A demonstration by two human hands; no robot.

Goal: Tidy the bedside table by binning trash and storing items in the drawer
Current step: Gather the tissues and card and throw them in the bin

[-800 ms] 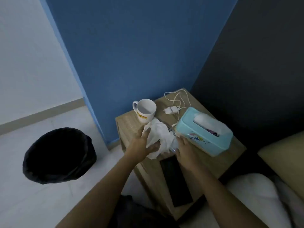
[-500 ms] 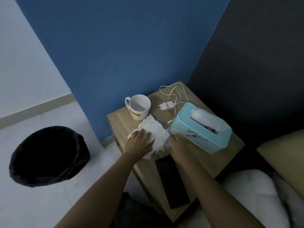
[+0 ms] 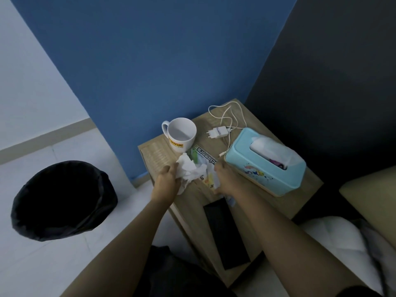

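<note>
A: Head view — what have your hands got?
B: Your left hand is curled around a crumpled white tissue, pinching it at the near left part of the counter. Your right hand is bent down over a printed scissors package that lies flat beside the tissue; I cannot tell whether its fingers actually grip it.
A: And around them?
B: A white mug stands upright behind the tissue, a white charger with its looped cable sits at the back, and a pale blue tissue box is just right of your right hand. A black phone lies near you. A black-lined bin stands on the floor, well left.
</note>
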